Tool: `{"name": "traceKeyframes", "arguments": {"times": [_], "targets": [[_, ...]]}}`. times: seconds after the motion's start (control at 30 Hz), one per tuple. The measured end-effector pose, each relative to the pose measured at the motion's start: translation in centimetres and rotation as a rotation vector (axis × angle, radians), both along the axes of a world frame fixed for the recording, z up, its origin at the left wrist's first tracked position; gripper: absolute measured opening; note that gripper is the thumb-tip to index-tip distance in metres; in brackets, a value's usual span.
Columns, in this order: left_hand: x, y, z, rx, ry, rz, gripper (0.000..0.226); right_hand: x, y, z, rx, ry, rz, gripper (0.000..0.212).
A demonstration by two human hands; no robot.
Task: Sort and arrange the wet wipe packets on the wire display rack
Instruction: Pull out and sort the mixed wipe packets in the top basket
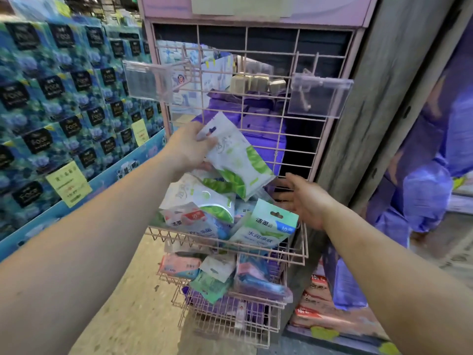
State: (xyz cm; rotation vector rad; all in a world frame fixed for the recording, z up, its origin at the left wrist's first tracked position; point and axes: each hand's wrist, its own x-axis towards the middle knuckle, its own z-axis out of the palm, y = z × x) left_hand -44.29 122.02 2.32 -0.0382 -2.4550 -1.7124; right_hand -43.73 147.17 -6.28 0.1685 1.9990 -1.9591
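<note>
A pink wire display rack (pixel 271 60) stands in front of me with wire baskets below. My left hand (pixel 188 147) grips a white and green wet wipe packet (pixel 238 156) by its top corner, lifted above the upper basket (pixel 294 254). My right hand (pixel 303 198) hovers with relaxed, spread fingers at the basket's right side and holds nothing. Several packets lie jumbled in the upper basket, among them a mint green packet with a blue label (pixel 268 226) and a white and green one (pixel 199 196). The lower basket (pixel 222 295) holds pink, green and blue packets.
Two clear plastic price holders (pixel 147 82) (pixel 318 96) stick out from the rack's hooks. A wall of blue tissue packs (pixel 64 103) fills the left side. A grey wooden pillar (pixel 384 103) stands right of the rack, with purple packs (pixel 430 190) beyond it.
</note>
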Motion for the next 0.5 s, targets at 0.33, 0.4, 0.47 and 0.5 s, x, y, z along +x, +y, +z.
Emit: {"name": "traceKeyframes", "arguments": {"times": [0.33, 0.4, 0.47, 0.5], "targets": [[0.3, -2.0, -1.7, 0.347, -0.004, 0.120, 0.007, -0.5, -2.3, -0.5, 0.924, 0.418, -0.053, 0.028], [0.7, -1.7, -1.5, 0.308, 0.027, 0.067, 0.005, -0.3, -1.3, -1.0, 0.865, 0.424, -0.107, 0.026], [0.9, -1.1, -1.0, 0.273, 0.073, -0.019, 0.003, 0.4, 0.5, -1.5, 0.749, 0.413, -0.160, 0.024], [0.9, -0.6, -0.7, 0.258, 0.087, -0.057, 0.004, 0.9, 1.3, -1.7, 0.682, 0.399, -0.185, 0.025]]}}
